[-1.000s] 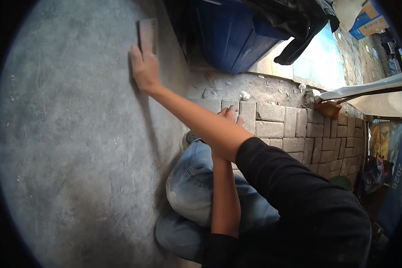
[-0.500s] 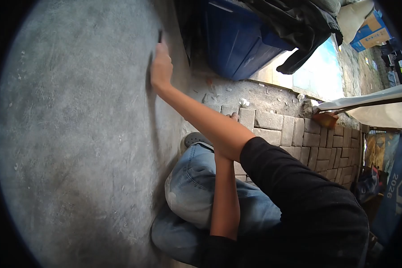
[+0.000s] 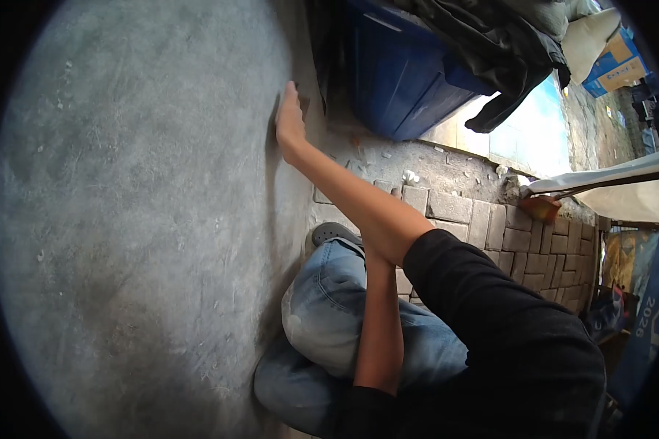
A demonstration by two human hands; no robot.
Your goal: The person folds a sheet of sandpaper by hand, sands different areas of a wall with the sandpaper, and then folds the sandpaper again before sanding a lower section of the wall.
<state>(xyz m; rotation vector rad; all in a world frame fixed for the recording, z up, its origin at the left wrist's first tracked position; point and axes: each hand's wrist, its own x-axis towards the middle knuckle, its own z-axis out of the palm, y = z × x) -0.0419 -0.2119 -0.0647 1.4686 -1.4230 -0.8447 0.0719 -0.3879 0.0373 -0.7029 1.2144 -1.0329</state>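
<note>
My right arm stretches out to the grey concrete surface [image 3: 146, 183], and my right hand [image 3: 290, 124] is against or close to it. That hand appears closed, seen from the side, with its thumb side pointing to the top of the view. What it grips is hidden now; a dark, narrow end stuck out past the thumb half a second ago. My left forearm [image 3: 379, 329] runs up beneath my right elbow. Nearly all of my left hand is hidden behind the right arm; only what may be a fingertip [image 3: 396, 192] shows beyond it.
My bent legs in blue jeans [image 3: 326, 307] and a dark clog [image 3: 337, 233] are beside the concrete. A blue bin [image 3: 395, 80], draped with a black cloth [image 3: 516, 66], stands at the top. Paving bricks [image 3: 516, 238] lie to the right, near a white sheet [image 3: 608, 175].
My right hand has shifted right and slightly down in the view, and turned more edge-on. The dark end past its thumb has gone out of sight. The whole scene has shifted slightly right.
</note>
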